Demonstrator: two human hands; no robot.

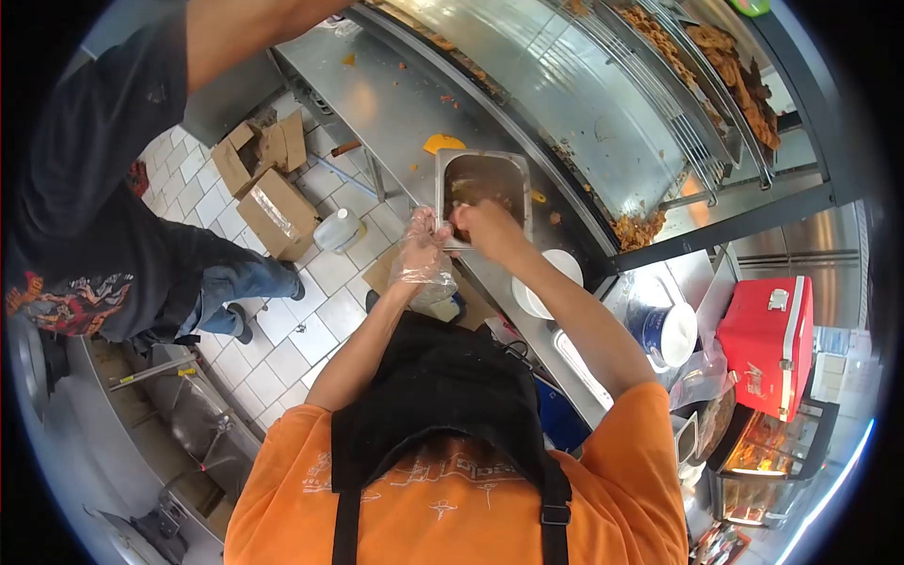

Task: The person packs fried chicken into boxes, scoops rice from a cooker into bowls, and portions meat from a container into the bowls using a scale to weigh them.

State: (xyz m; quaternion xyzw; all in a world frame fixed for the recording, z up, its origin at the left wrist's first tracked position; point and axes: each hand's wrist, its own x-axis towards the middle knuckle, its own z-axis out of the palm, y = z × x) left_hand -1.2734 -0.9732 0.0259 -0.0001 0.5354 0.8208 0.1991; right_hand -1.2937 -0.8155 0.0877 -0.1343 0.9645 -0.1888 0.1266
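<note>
A deep metal pan (pixel 524 193) with brownish contents stands at the near edge of the steel counter. My left hand (pixel 421 247), in a clear plastic glove, is at the pan's near left corner with its fingers curled against the rim. Over the near side of the pan, my bare right hand (pixel 485 229) reaches in with fingers closed; what they hold, if anything, is hidden. A yellow piece (pixel 443 143) lies just beyond the pan. White round tubs (pixel 548 284) sit under my right forearm.
A co-worker (pixel 113 188) in a dark shirt stands at left, one arm stretched toward the counter. Cardboard boxes (pixel 280 215) and a plastic jug (pixel 340 231) are on the tiled floor. Fried food fills racks (pixel 734 85) in the display case. A red cooler (pixel 767 344) stands at right.
</note>
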